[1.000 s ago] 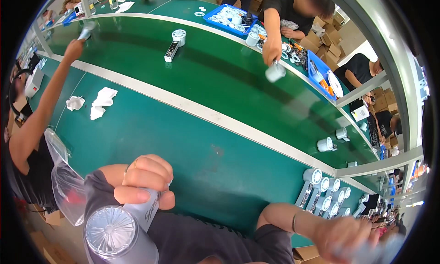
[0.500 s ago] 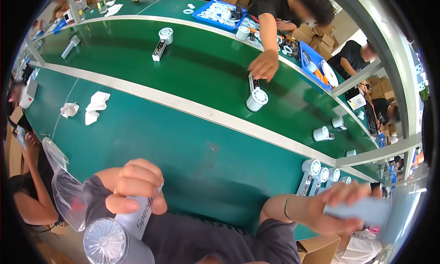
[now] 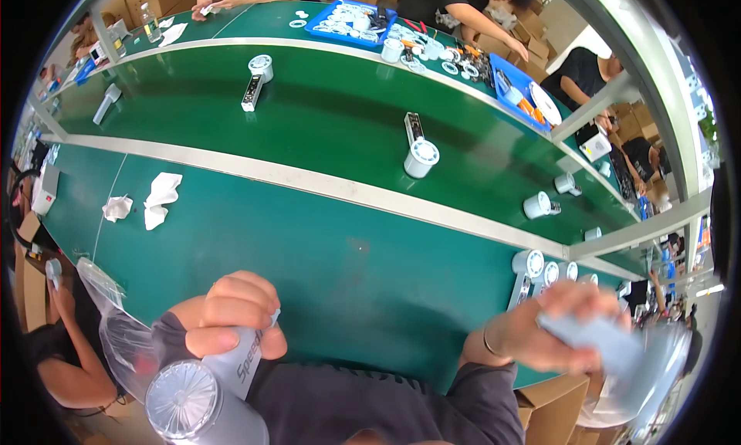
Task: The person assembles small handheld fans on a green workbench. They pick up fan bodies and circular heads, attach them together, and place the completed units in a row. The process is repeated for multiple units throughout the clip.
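My left hand (image 3: pixel 238 312) is closed round the handle of a pale grey hair dryer (image 3: pixel 239 364), with lettering on its side. The dryer's round head, at the lower edge, has crinkled clear film (image 3: pixel 183 399) over its end. Off to the right, my right hand (image 3: pixel 559 329) grips the handle of a second pale blue-grey hair dryer (image 3: pixel 594 343). That dryer is smeared by motion, and its wide head (image 3: pixel 665 364) looks glossy and translucent at the right. Both hands are raised in front of my body, over the near edge of the green table (image 3: pixel 332 267).
Beyond a pale rail (image 3: pixel 309 184) runs a green conveyor belt (image 3: pixel 324 128) with several part-built dryers (image 3: pixel 421 158). More dryers (image 3: pixel 528 263) stand in a row at the right. Crumpled white tissues (image 3: pixel 162 198) lie left; a clear plastic bag (image 3: pixel 127 341) hangs there. Co-workers sit around.
A co-worker across the belt has let go of a part-built dryer and drawn the arm back. The view has shifted slightly. Both my hands still hold their dryers, the right one still moving.
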Available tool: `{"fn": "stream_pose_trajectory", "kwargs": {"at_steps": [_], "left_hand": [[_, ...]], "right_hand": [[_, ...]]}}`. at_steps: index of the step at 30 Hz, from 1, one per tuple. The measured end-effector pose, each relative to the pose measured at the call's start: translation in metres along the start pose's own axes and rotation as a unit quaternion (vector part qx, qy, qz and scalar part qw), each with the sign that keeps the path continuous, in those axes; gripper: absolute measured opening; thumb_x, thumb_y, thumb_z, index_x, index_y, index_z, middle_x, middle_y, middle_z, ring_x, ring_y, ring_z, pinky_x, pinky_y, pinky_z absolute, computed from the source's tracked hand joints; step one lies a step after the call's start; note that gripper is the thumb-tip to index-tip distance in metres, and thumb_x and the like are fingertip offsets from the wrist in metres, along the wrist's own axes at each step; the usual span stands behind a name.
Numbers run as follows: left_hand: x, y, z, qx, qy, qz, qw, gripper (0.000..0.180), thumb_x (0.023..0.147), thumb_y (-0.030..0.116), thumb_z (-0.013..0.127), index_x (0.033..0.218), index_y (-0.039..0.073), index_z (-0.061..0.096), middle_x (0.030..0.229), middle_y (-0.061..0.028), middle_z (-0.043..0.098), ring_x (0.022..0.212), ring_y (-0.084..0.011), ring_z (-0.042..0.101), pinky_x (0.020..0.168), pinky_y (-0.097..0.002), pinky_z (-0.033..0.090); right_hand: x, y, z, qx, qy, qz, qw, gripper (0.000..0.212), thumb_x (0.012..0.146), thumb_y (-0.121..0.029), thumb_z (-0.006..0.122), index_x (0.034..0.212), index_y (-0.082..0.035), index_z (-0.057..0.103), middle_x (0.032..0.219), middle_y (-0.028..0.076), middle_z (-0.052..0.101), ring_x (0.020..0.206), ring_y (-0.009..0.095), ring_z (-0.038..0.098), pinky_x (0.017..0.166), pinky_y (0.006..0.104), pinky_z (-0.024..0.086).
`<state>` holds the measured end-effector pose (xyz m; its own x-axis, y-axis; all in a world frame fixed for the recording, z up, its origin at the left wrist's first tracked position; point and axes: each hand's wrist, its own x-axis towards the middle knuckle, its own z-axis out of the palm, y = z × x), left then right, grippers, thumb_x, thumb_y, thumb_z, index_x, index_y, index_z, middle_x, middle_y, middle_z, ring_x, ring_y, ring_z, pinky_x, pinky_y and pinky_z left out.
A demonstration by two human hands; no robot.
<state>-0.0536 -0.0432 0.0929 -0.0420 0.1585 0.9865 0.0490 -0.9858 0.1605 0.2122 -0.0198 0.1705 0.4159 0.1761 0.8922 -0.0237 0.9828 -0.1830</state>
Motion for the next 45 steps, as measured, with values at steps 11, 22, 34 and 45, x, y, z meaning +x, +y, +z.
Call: {"fn": "stream_pose_trajectory", "kwargs": {"at_steps": [11, 22, 34, 45], "left_hand": [[0.000, -0.004, -0.002, -0.006, 0.027, -0.327, 0.945, 0.042, 0.080, 0.004, 0.056, 0.116, 0.011, 0.035, 0.077, -0.0046, 0.045, 0.059, -0.0138, 0.043, 0.048, -0.0253, 0.040], [-0.003, -0.016, 0.008, -0.049, 0.094, -0.404, 0.908, 0.039, 0.080, 0.001, 0.057, 0.114, 0.004, 0.040, 0.071, -0.0045, 0.045, 0.057, -0.0112, 0.042, 0.046, -0.0250, 0.037], [0.002, -0.027, 0.012, -0.089, 0.155, -0.453, 0.874, 0.041, 0.076, -0.002, 0.059, 0.113, 0.000, 0.041, 0.071, -0.0072, 0.049, 0.057, -0.0122, 0.046, 0.048, -0.0243, 0.040], [-0.009, -0.037, 0.013, -0.129, 0.141, -0.484, 0.854, 0.037, 0.091, 0.023, 0.041, 0.118, -0.003, 0.040, 0.086, -0.0131, 0.052, 0.078, -0.0187, 0.050, 0.071, -0.0333, 0.044]], "right_hand": [[-0.102, 0.121, 0.022, 0.049, -0.077, 0.680, 0.728, 0.039, 0.094, -0.039, 0.044, 0.102, -0.001, 0.048, 0.069, 0.005, 0.051, 0.048, 0.010, 0.048, 0.038, 0.0242, 0.037], [-0.142, 0.165, 0.041, 0.003, -0.115, 0.693, 0.711, 0.036, 0.093, -0.036, 0.047, 0.097, 0.000, 0.049, 0.068, 0.005, 0.050, 0.047, 0.011, 0.047, 0.037, 0.0255, 0.037], [-0.195, 0.310, 0.063, -0.401, -0.274, 0.530, 0.695, 0.041, 0.079, -0.037, 0.062, 0.086, 0.003, 0.059, 0.082, 0.014, 0.060, 0.072, 0.024, 0.062, 0.058, 0.0345, 0.052], [-0.179, 0.296, 0.060, -0.567, -0.415, 0.329, 0.631, 0.039, 0.081, -0.037, 0.061, 0.090, 0.000, 0.061, 0.094, 0.017, 0.059, 0.088, 0.029, 0.058, 0.071, 0.0385, 0.052]]}}
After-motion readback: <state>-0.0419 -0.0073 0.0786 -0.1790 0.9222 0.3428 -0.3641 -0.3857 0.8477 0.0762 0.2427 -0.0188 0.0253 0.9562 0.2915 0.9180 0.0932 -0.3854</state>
